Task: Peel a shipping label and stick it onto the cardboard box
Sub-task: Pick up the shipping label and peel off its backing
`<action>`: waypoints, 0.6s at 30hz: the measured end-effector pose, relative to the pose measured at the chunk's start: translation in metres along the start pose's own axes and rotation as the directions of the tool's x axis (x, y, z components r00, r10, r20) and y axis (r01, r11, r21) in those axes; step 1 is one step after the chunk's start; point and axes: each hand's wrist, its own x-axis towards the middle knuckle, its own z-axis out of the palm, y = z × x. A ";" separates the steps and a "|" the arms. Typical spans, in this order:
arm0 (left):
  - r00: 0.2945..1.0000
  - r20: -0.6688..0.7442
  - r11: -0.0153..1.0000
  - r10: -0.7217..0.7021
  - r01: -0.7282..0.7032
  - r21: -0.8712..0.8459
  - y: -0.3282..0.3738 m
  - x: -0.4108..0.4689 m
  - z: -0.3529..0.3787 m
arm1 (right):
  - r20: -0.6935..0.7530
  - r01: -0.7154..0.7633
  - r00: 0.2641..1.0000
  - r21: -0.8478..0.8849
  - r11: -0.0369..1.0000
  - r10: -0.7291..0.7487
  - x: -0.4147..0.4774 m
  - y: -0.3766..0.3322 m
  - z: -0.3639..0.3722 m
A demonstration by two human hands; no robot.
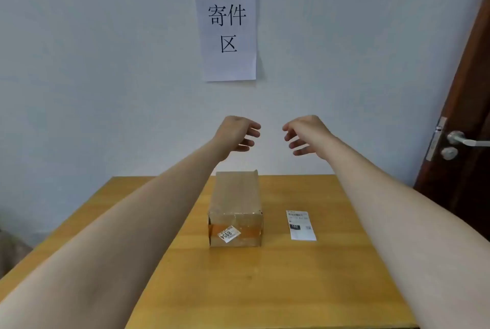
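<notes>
Both arms stretch forward above the wooden tabletop [278, 289]. The left hand [236, 133] and the right hand [305, 135] are raised in front of the wall, near each other but apart, fingers spread and a bit curled, holding nothing. The cardboard box [236, 206] stands in the middle of the tabletop w/ its short end toward the camera; a small white sticker [228, 234] w/ the number 8954 sits tilted on that end. The shipping label [301, 225] lies flat on the tabletop, just to the right of the box, not touching it. On the wall hangs a paper sign [228, 35] w/ Chinese characters. A brown door [466, 116] w/ a metal handle [466, 140] is at the right edge.
</notes>
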 end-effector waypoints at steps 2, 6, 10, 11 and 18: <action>1.000 -0.005 0.999 -0.027 0.027 0.034 -0.010 0.004 0.005 | 0.011 -0.052 0.999 -0.072 0.996 0.053 0.005 0.015 0.000; 0.996 0.013 0.993 -0.085 0.083 0.082 -0.041 0.013 0.019 | 0.054 -0.146 0.986 -0.171 0.974 0.157 0.023 0.059 0.005; 0.990 0.039 0.981 -0.135 0.128 0.145 -0.069 0.024 0.032 | 0.068 -0.229 0.966 -0.238 0.944 0.251 0.038 0.107 0.007; 0.988 0.048 0.978 -0.145 0.136 0.161 -0.076 0.027 0.035 | 0.064 -0.248 0.960 -0.258 0.934 0.273 0.041 0.120 0.007; 0.981 0.045 0.916 -0.188 0.158 0.369 -0.115 0.036 0.052 | 0.083 -0.386 0.886 -0.412 0.826 0.456 0.056 0.195 0.017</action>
